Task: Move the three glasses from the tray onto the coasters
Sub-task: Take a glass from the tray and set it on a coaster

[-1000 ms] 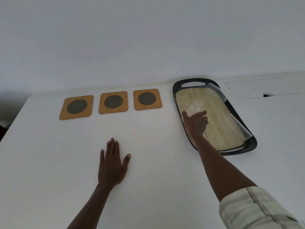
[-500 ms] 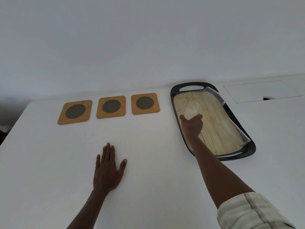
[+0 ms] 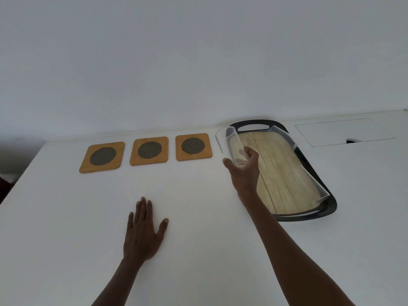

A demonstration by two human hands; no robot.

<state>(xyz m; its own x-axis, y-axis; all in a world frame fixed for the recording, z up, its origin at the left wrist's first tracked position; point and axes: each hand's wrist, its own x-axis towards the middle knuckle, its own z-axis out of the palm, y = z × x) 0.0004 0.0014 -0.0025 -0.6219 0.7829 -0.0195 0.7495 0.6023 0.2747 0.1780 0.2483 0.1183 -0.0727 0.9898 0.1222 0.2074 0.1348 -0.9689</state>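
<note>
Right hand gripped first glass low, left hand flat, unclenched on desk; best lowered upright, centred on nearest coaster.

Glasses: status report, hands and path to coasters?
Right hand holding one glass, lifted at tray's left edge. Left hand flat on table. Three coasters bare, path clear.

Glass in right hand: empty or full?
Empty. The glass is clear throughout, with tray and fingers of the right hand visible through it; no liquid line.
</note>
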